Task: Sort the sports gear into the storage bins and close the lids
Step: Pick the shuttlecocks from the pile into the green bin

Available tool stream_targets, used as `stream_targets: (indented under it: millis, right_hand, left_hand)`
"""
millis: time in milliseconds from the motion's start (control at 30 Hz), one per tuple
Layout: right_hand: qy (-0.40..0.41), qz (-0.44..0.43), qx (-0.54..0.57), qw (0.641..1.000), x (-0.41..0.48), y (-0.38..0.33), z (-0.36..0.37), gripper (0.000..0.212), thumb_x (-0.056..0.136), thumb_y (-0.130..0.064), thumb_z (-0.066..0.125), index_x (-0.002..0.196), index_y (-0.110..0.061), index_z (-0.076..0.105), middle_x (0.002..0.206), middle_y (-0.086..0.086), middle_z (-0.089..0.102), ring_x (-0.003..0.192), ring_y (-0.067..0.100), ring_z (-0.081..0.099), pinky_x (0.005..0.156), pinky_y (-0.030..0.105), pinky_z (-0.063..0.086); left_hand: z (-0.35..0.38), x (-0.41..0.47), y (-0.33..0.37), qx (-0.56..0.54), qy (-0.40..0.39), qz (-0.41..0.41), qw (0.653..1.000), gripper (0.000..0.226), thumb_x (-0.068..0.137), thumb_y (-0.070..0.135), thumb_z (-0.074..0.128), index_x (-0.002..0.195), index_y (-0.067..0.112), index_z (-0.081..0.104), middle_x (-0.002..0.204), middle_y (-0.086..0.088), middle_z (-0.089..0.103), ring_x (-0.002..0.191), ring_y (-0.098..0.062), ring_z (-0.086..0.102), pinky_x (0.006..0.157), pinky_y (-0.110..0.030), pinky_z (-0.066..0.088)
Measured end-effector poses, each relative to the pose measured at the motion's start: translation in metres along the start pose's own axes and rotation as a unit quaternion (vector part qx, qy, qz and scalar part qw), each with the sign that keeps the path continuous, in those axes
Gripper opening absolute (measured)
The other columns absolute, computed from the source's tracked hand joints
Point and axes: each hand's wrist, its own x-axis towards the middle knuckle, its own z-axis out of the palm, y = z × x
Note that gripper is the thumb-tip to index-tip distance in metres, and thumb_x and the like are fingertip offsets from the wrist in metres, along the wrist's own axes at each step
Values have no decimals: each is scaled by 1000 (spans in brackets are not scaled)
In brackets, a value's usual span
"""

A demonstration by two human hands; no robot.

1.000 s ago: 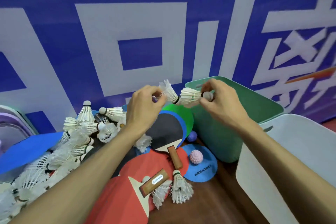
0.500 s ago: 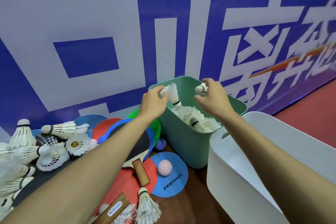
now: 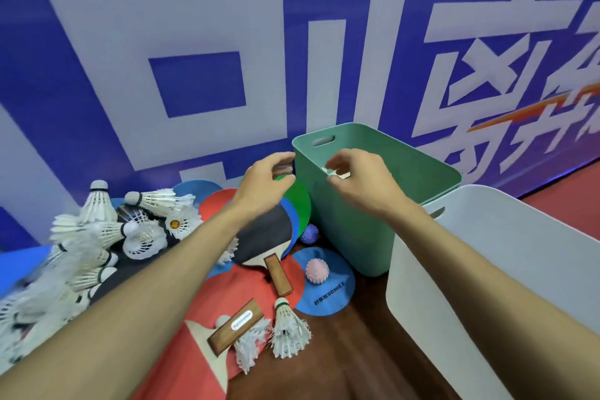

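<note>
The left hand (image 3: pixel 268 180) is hanging loosely curled and empty beside the green bin (image 3: pixel 344 230), its shuttlecock just dropped in. The right hand (image 3: pixel 360 182) is hovering over the bin with a white scrap (image 3: pixel 336 173) at its fingertips, grip unclear. The shuttlecock pile (image 3: pixel 136 237) is waiting, left.

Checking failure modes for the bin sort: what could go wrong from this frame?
1. The left hand hovers by the green bin rim. When it pulls back, the forearm could scatter the shuttlecock pile beside it.
2. The pink spiky ball and blue spiky ball lie loose near the bin, so a nudge might roll them out of reach.
</note>
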Motion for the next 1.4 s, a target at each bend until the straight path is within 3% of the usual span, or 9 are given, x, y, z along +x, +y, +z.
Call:
stream_targets:
  millis: [133,267,333,467,633,800,1000,1167,1400]
  right_hand:
    - [-55,-50,6,997,-15,-27,21,25,83,-13,60,106,-10,69,106,6,70,98,20,64,91,29,46]
    - [-118,-71,4,990,-20,-46,58,25,84,-13,60,107,-10,69,110,5,69,100,19,62,85,19,39]
    - [-144,-72,11,987,-18,-56,79,26,84,-12,59,108,-9,68,110,4,69,102,19,62,81,15,36]
    - [-165,-50,27,985,-8,-72,128,21,85,-19,59,103,-10,67,105,6,69,101,24,61,86,28,44]
    - [-221,23,33,974,2,-80,185,37,86,-38,56,115,-15,56,103,10,66,98,29,59,73,33,44]
    - [-182,54,67,980,7,-79,214,33,82,-32,60,113,-20,61,106,8,68,102,29,60,83,36,50]
    - [-123,72,113,983,13,-66,203,24,77,-10,61,96,-23,67,91,-2,68,89,18,62,81,31,51]
    - [-125,2,96,988,9,-60,175,31,76,-6,60,103,-21,57,79,-9,59,79,18,57,72,30,45]
    - [-93,-95,33,991,-3,-73,115,33,83,-8,54,114,-19,53,94,-3,69,89,25,60,74,39,50]
  left_hand:
    - [-38,-38,-20,81,6,-19,996,32,86,7,60,116,18,63,119,2,63,103,-10,61,96,-31,47]
    - [-85,-72,-51,161,38,-55,985,28,84,5,59,109,16,67,113,1,65,103,-10,59,90,-18,40]
    - [-107,-81,-70,211,54,-69,974,27,84,7,59,107,18,68,113,2,65,105,-11,58,90,-21,40]
    - [-134,-93,-103,287,77,-72,952,27,82,12,60,107,19,68,114,2,63,112,-17,54,100,-38,41]
    - [-131,-89,-131,342,49,-58,936,31,87,25,59,117,21,62,117,4,58,113,-17,53,100,-35,39]
    - [-112,-70,-146,433,43,-31,900,35,88,28,54,122,21,56,116,0,55,107,-23,53,92,-37,38]
    - [-116,-53,-143,518,16,-51,854,19,90,21,52,105,12,61,105,-6,53,97,-29,51,68,-32,29]
    - [-112,-56,-122,480,73,8,874,19,89,28,62,98,13,67,100,-8,50,88,-28,53,70,-38,43]
    - [-109,-73,-76,397,115,24,910,15,87,30,64,94,16,67,115,-1,46,86,-24,58,65,-32,42]
